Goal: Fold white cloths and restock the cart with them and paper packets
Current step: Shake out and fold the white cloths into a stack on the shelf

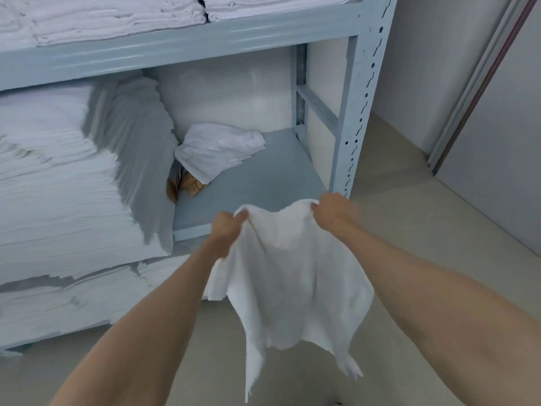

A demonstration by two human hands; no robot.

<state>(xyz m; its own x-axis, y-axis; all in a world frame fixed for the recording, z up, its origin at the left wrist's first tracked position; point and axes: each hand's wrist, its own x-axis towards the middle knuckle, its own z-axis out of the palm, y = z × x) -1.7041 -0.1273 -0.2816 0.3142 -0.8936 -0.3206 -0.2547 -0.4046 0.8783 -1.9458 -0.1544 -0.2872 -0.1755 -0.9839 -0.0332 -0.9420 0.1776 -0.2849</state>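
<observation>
1. White cloth (289,268) hangs between our two hands over the floor, just in front of the shelf edge; our left hand (227,227) pinches one top corner and our right hand (330,212) pinches the other, the hands held apart.
2. We judge it light, limp and soft: it sags between the grips and its lower edge falls in uneven points, so it will want holding by the corners and pulling taut before any fold.
3. Beyond our hands, a crumpled cloth (219,150) lies on the shelf (272,177), half covering something brown (187,183) we cannot identify.
4. To the left of our left hand, stacked linens (58,177) are blurred.
5. No cart or paper packets show; the cloth's far side is hidden.
</observation>
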